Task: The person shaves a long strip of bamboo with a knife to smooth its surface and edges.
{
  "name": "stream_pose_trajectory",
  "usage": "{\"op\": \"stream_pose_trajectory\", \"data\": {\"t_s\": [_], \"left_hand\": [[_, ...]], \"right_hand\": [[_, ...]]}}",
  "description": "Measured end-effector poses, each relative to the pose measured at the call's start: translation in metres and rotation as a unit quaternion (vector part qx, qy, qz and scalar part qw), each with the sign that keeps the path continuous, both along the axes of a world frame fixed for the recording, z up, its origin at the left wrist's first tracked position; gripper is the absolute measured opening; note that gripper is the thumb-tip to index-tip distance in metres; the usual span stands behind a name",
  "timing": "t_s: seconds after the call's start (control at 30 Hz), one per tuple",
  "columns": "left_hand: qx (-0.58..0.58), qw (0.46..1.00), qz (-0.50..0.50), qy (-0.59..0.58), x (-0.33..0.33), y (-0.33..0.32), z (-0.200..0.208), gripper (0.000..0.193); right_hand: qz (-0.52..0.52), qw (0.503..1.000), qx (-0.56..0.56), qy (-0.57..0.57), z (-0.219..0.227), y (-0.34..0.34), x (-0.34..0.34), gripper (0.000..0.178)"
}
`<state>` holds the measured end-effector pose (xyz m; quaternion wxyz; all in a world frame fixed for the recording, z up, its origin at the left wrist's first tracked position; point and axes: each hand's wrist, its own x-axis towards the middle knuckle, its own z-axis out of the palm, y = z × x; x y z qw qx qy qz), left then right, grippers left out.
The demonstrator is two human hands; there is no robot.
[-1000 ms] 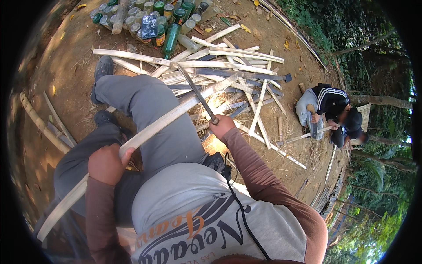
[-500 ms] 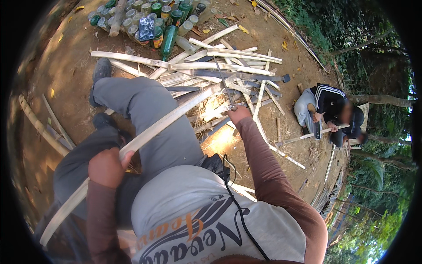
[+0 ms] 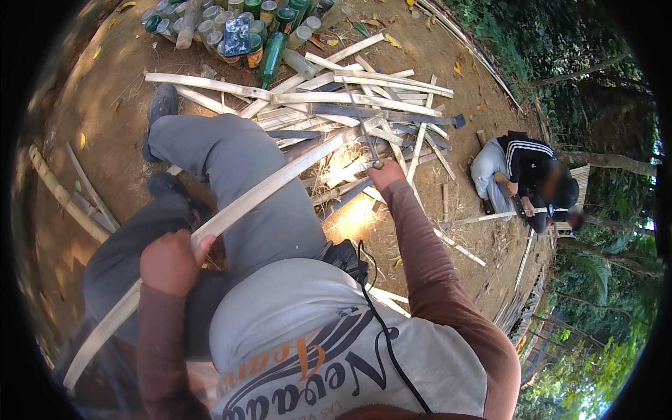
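My left hand [image 3: 170, 263] is closed round a long pale split-bamboo strip [image 3: 262, 189], which slants across my thighs. The strip's far end rests over the loose pile, and its near end runs past my left forearm. In my right hand [image 3: 385, 175] is the handle of a long knife [image 3: 360, 119]. Its narrow-looking blade points away from me and crosses close to the strip's far end; whether the two touch I cannot tell. My right fingers are wrapped round the handle and partly hidden.
Beyond my legs lies a heap of bamboo strips [image 3: 364, 100]. Glass bottles and jars [image 3: 271, 59] stand at the back, with a dark phone-like object [image 3: 236, 36] on them. A bamboo pole [image 3: 66, 199] lies at left. On the right a co-worker [image 3: 521, 168] crouches over another strip.
My right hand and the knife have shifted slightly, about as much as the whole view. My left hand keeps its grip. The co-worker's hands have come closer together.
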<state>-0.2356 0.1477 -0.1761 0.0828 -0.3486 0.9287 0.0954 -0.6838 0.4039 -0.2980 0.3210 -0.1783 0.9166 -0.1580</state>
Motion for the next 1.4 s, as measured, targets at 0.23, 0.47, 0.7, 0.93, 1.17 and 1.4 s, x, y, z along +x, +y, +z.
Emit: {"op": "stream_pose_trajectory", "data": {"t_s": [0.23, 0.47, 0.7, 0.93, 1.17, 1.4], "left_hand": [[0.001, 0.999, -0.015, 0.032, 0.001, -0.005, -0.003, 0.056], [0.000, 1.000, -0.012, 0.025, 0.002, -0.010, -0.007, 0.054], [-0.053, 0.992, -0.039, 0.105, -0.004, 0.000, 0.009, 0.053], [-0.003, 1.000, 0.011, 0.003, -0.005, 0.005, -0.003, 0.054], [0.054, 0.998, 0.027, -0.003, -0.012, -0.002, 0.011, 0.059], [0.076, 0.997, 0.034, -0.006, -0.017, -0.002, 0.010, 0.060]], "right_hand": [[0.087, 0.983, 0.101, 0.129, -0.028, 0.030, -0.025, 0.035], [-0.169, 0.976, 0.125, 0.052, -0.077, 0.133, -0.110, 0.033], [-0.074, 0.990, -0.096, 0.065, -0.012, 0.052, 0.009, 0.028], [0.129, 0.978, -0.144, 0.076, 0.022, 0.007, 0.099, 0.043], [0.172, 0.982, -0.017, 0.070, 0.027, 0.000, 0.088, 0.051], [0.031, 0.998, -0.009, 0.052, 0.009, 0.001, 0.059, 0.048]]}}
